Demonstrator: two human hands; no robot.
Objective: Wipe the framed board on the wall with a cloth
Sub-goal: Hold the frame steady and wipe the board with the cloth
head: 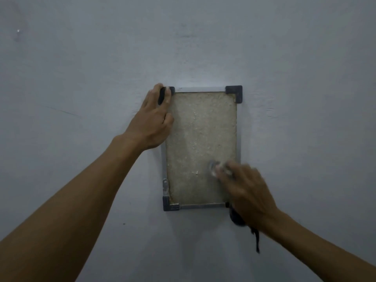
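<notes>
- On the grey wall [284, 98], the framed board [201, 143] hangs upright between both hands.
- The left hand [152, 123] lies flat, fingers [167, 96] together over the top-left corner, likely steadying it.
- The blurred right hand [246, 190] bunches a dark cloth [237, 218] against the lower-right area; finger spread unclear.

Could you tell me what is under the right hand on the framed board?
Under the right hand, a dark cloth pokes out below the palm, one strip dangling down the wall. The hand hides the framed board's lower right corner. A blurred pale object at the fingertips can't be identified.
</notes>
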